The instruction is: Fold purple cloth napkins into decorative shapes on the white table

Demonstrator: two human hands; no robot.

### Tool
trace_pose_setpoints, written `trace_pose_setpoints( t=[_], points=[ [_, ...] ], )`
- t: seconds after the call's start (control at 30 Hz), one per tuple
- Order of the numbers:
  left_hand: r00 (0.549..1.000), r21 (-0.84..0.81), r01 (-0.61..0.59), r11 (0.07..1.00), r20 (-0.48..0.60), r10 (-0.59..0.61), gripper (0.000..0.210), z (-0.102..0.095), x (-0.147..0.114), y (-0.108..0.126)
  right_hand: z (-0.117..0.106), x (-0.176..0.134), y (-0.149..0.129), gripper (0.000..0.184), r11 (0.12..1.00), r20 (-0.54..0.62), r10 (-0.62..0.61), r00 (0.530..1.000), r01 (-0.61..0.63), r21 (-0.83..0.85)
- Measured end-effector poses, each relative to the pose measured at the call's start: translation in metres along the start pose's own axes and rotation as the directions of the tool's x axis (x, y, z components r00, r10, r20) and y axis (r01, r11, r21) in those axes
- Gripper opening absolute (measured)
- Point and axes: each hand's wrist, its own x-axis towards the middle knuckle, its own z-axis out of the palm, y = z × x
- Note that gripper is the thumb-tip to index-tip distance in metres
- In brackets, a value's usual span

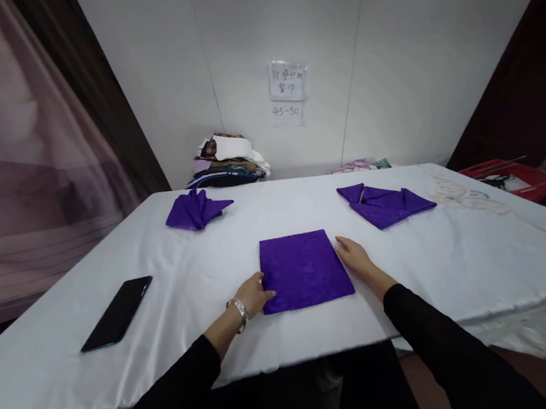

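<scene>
A purple cloth napkin (304, 270), folded into a flat square, lies on the white-covered table in front of me. At its left edge is my left hand (251, 294), with a silver watch or bracelet on the wrist. The thumb rests over the cloth's edge and stands apart from the other fingers. My right hand (356, 258) is at the right edge, fingers stretched out and slightly bent, nothing held in them. Farther back lie two more purple napkins: a fan-like folded one (195, 210) at left and a pointed, pocket-like one (386, 205) at right.
A black phone (117, 313) lies on the white tablecloth (178, 324) at left. Folded clothes (229, 160) are piled by the back wall, beneath a handwritten paper sign (286, 82). A red basket (515, 174) stands beyond the right edge. Curtains hang at left.
</scene>
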Motion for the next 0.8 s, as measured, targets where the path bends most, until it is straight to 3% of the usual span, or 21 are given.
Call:
trace_pose_setpoints(
  t=[0.17,0.3,0.37,0.43,0.6,0.8],
  points=[
    [0.988,0.231,0.024,0.973,-0.153,0.012,0.048,-0.018,-0.016,-0.006,0.004,-0.008,-0.010,0.048,0.993,0.040,-0.077,0.996,0.080,-0.091],
    [0.918,0.352,-0.183,0.918,-0.274,0.288,0.043,-0.015,-0.008,0.000,0.011,-0.024,-0.025,0.057,0.955,0.122,-0.132,0.984,0.159,-0.250],
    [0.863,0.398,-0.320,0.860,-0.253,0.438,0.045,-0.005,0.001,0.003,0.015,-0.030,-0.031,0.061,0.931,0.179,-0.128,0.975,0.181,-0.318],
    [0.841,0.426,-0.389,0.816,-0.198,0.504,0.050,0.006,0.011,0.003,0.018,-0.033,-0.034,0.065,0.912,0.235,-0.112,0.966,0.194,-0.361],
    [0.890,0.414,-0.361,0.836,-0.116,0.442,0.061,0.025,0.029,-0.007,0.018,-0.036,-0.036,0.068,0.890,0.271,-0.096,0.958,0.205,-0.408],
    [0.871,0.367,-0.365,0.856,-0.189,0.452,0.044,0.017,0.032,-0.025,0.016,-0.037,-0.035,0.065,0.882,0.309,-0.130,0.942,0.252,-0.399]
  ],
)
